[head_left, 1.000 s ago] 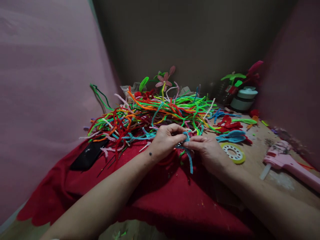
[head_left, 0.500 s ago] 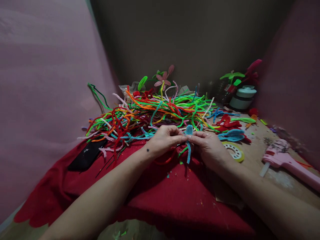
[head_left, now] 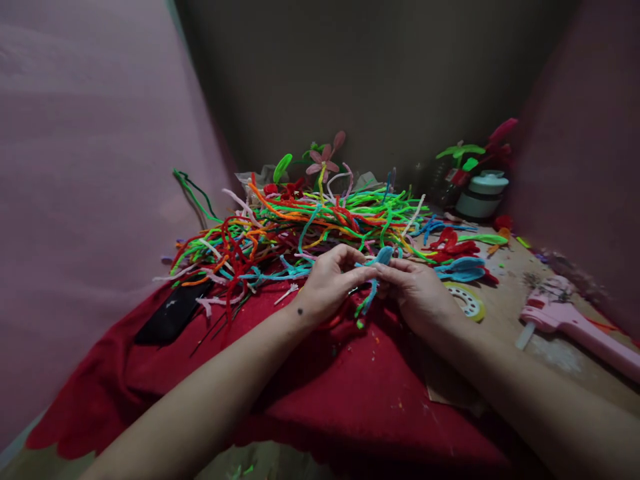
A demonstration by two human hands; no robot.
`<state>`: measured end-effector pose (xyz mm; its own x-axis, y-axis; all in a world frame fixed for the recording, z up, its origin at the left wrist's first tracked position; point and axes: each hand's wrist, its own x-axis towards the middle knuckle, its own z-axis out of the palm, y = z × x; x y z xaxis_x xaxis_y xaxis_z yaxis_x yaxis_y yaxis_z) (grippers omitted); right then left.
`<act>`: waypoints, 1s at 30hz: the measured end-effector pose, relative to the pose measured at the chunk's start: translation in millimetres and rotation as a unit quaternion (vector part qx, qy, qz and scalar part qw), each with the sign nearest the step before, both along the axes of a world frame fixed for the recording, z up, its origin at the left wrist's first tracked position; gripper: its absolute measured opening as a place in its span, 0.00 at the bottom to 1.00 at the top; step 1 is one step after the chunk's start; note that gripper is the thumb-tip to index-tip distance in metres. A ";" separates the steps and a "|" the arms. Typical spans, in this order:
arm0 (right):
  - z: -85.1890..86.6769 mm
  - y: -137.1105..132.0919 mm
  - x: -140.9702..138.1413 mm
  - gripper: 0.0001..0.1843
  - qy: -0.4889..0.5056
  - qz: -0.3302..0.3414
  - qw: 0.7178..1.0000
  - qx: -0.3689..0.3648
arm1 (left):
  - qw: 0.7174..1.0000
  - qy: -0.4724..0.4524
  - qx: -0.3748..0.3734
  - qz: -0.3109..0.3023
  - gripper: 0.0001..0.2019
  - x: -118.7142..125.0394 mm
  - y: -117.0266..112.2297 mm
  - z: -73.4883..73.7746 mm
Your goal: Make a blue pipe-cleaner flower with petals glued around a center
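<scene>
A blue pipe cleaner (head_left: 379, 265) bent into a small loop is pinched between both hands at the middle of the view. My left hand (head_left: 330, 280) grips it from the left with fingers closed. From the right, my right hand (head_left: 417, 291) closes on the same piece. Its loose tail hangs down toward the red cloth (head_left: 310, 393). Just behind the hands lies a big tangled heap of coloured pipe cleaners (head_left: 305, 227).
A black phone (head_left: 173, 313) lies on the cloth at left. A pink glue gun (head_left: 575, 323) rests on the table at right, a yellow tape roll (head_left: 467, 301) beside my right hand. Finished blue and red loops (head_left: 457, 257), a white jar (head_left: 483, 197) and pipe-cleaner flowers (head_left: 325, 157) stand behind.
The blue loop has been turned and tilted to the right, and its tail has swung left. Both hands stayed together, shifting slightly upward.
</scene>
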<state>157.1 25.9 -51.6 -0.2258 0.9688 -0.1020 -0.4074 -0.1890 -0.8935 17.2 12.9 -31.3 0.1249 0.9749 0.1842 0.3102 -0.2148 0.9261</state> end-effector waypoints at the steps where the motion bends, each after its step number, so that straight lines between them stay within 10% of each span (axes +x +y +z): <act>1: 0.9 -0.4 -0.1 0.11 0.006 -0.001 1.000 -0.001 | 0.997 -0.056 -0.057 -0.022 0.11 0.9 0.4 0.8; 7: 2.9 -2.4 -0.9 0.09 0.026 0.011 0.999 0.018 | 0.944 -0.232 -0.196 -0.125 0.10 4.6 1.3 -6.8; 22: 6.5 -5.4 5.1 0.09 -0.155 -0.084 0.973 0.147 | 0.958 -0.187 -0.215 -0.036 0.06 8.9 -1.4 0.7; 30: 13.4 -6.7 6.2 0.10 -0.197 -0.112 0.960 0.166 | 0.960 -0.174 -0.202 -0.088 0.10 2.9 0.4 -5.6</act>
